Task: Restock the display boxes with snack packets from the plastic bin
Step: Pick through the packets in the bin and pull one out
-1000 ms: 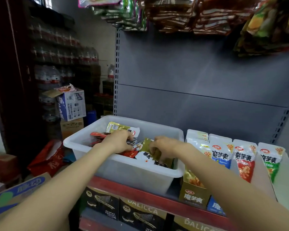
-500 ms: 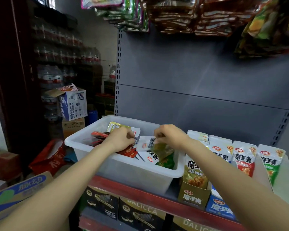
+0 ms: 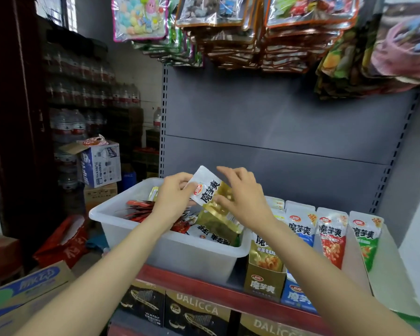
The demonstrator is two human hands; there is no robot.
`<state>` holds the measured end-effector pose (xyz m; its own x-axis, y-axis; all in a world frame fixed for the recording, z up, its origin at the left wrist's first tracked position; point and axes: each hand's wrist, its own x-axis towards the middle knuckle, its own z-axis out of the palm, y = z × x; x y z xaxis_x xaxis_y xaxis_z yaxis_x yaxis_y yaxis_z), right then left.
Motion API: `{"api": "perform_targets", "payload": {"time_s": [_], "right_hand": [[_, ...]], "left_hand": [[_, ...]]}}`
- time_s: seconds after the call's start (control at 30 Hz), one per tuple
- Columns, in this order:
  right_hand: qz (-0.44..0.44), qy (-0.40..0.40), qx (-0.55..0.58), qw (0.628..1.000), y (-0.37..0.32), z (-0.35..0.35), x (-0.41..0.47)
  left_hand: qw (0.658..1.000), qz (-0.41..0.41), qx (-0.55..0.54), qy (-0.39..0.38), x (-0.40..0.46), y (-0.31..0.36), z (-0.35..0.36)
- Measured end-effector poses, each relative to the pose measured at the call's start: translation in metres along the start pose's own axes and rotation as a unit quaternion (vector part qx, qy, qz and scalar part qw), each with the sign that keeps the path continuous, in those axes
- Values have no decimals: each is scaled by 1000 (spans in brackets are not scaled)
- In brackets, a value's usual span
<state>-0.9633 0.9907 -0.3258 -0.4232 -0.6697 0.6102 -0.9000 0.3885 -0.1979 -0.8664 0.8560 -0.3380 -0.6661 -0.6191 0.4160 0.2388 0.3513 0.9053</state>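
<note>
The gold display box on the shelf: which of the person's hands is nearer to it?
Right. The right hand is above the gold display box, holding gold packets; the left hand is farther left, over the bin.

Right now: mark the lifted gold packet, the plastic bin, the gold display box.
gold packet (image 3: 210,190), head view, white top panel with printing.
plastic bin (image 3: 180,253), head view, front wall.
gold display box (image 3: 263,284), head view, front face.

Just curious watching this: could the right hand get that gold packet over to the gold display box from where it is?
Probably yes: the right hand holds the gold packet, and the gold display box beside the bin looks unobstructed.
</note>
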Motion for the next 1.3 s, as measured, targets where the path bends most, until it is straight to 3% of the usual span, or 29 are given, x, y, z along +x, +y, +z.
{"api": "perform_targets", "payload": {"time_s": [0.1,0.17,0.23,0.33,0.43,0.53,0.8,1.13,1.3], "right_hand": [[-44,-21,-128,991,-1,-7,-17],[-51,-7,-150,987,6,-10,-27],[20,47,-13,999,15,-20,-35],[130,113,209,963,31,-35,-45],[212,88,360,904,47,-48,-61],[257,74,428,863,58,-49,-74],[219,5,294,930,67,-44,-83],[215,-49,263,939,74,-38,-80],[197,25,265,944,77,-43,-80]], "left_hand": [[996,-22,-75,29,-8,17,12],[992,-21,-125,1,-18,31,23],[987,-9,-149,-56,-29,41,35],[991,20,-77,-105,-35,40,53],[984,75,70,-149,-35,34,68],[971,99,118,-183,-37,32,84],[980,119,122,-104,-30,28,103],[960,140,198,-140,-24,26,101],[947,125,235,-179,-24,13,105]]}}
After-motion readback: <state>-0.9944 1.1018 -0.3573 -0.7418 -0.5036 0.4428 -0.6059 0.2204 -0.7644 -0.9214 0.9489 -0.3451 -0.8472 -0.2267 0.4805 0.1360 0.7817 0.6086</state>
